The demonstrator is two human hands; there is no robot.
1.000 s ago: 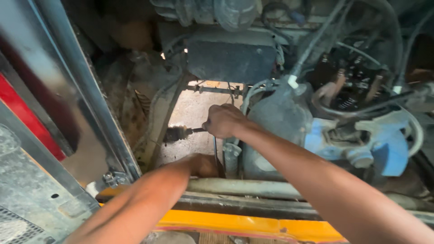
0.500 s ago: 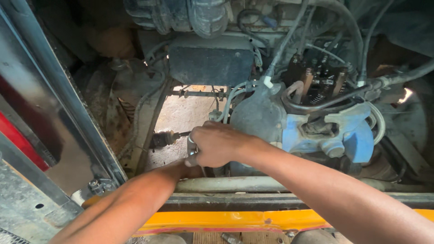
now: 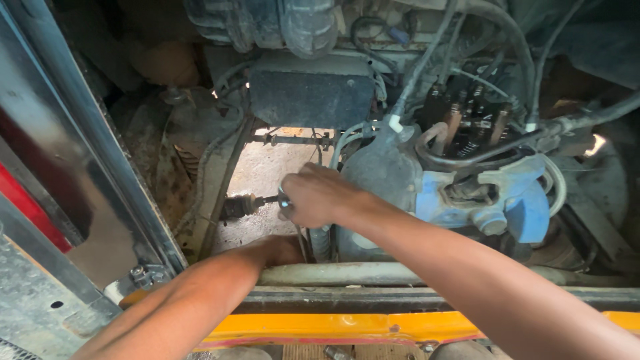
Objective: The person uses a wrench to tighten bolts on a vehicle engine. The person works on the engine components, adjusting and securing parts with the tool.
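Below: engine bay, dusty ground (image 3: 280, 170) | right hand (image 3: 317, 197) grips tool (image 3: 283, 199)

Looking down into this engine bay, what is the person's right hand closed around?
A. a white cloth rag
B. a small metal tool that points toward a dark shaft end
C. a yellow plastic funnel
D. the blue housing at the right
B: the right hand is closed on a small metal tool aimed at the dark shaft end, well clear of the blue housing.
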